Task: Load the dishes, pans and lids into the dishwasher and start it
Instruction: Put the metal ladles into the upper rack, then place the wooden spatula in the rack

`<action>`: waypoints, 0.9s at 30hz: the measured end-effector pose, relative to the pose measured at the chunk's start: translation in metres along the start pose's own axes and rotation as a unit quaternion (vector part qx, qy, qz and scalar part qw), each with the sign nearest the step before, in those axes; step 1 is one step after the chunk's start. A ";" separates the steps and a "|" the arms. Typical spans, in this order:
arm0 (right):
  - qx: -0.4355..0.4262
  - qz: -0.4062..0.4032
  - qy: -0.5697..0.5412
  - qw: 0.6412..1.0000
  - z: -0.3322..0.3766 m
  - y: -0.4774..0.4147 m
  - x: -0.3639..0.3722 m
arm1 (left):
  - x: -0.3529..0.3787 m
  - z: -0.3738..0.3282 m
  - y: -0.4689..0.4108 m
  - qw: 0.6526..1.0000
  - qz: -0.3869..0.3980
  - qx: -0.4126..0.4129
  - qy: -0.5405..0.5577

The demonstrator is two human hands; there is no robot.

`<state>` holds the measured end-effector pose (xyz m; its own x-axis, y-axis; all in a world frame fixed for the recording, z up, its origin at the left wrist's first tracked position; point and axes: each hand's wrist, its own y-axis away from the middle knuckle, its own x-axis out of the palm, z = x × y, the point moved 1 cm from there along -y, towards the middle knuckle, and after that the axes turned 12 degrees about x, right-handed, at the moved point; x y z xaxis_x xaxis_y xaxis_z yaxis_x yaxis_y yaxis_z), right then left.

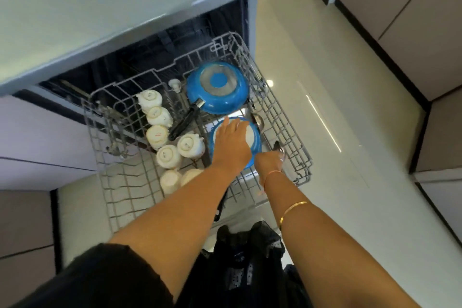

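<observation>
The grey wire dishwasher rack (297,150) is pulled out in front of the open dishwasher (155,57). A blue pan (225,100) lies upside down at its far right, black handle pointing left. Nearer to me a second blue pan with a white inside (253,139) sits in the rack. My left hand (232,145) lies flat on it with fingers spread. My right hand (268,162) is at this pan's right rim, fingers curled out of sight beside a spoon (278,147). Several white cups (160,132) stand upside down on the left.
A grey countertop (100,7) overhangs the dishwasher. Glossy pale floor (337,120) spreads to the right, bounded by brown cabinets (412,20). Another spoon (257,119) lies by the rack's right side. The rack's near left part holds nothing.
</observation>
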<state>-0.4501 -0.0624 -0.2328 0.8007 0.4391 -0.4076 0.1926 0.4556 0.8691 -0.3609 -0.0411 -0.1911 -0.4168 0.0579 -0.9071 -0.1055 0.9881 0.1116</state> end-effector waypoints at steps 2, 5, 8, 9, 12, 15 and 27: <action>0.000 -0.034 -0.018 0.999 0.011 0.025 0.007 | -0.014 0.003 0.022 0.998 -0.049 -0.019 0.035; -0.056 -0.081 -0.013 0.995 0.023 0.066 0.020 | -0.038 0.012 0.054 0.990 -0.114 -0.045 0.068; -0.169 -0.105 0.018 0.980 0.032 0.110 0.043 | -0.072 0.031 0.086 0.978 -0.181 -0.059 0.084; -0.218 -0.109 0.020 0.970 0.036 0.127 0.054 | -0.085 0.041 0.097 0.973 -0.199 -0.079 0.087; -0.362 -0.115 0.036 0.924 0.052 0.177 0.091 | -0.123 0.079 0.126 0.952 -0.261 -0.132 0.086; -0.459 -0.114 0.059 0.879 0.068 0.222 0.131 | -0.163 0.113 0.153 0.927 -0.318 -0.168 0.104; -0.598 -0.083 0.058 0.795 0.111 0.398 0.355 | -0.321 0.312 0.291 0.894 -0.403 -0.182 0.070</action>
<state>-0.0262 0.1890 -0.0003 0.7500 0.3319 -0.5721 -0.4419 0.8951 -0.0600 0.0242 0.2722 0.0059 -0.1791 -0.6957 -0.6956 -0.6984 0.5878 -0.4082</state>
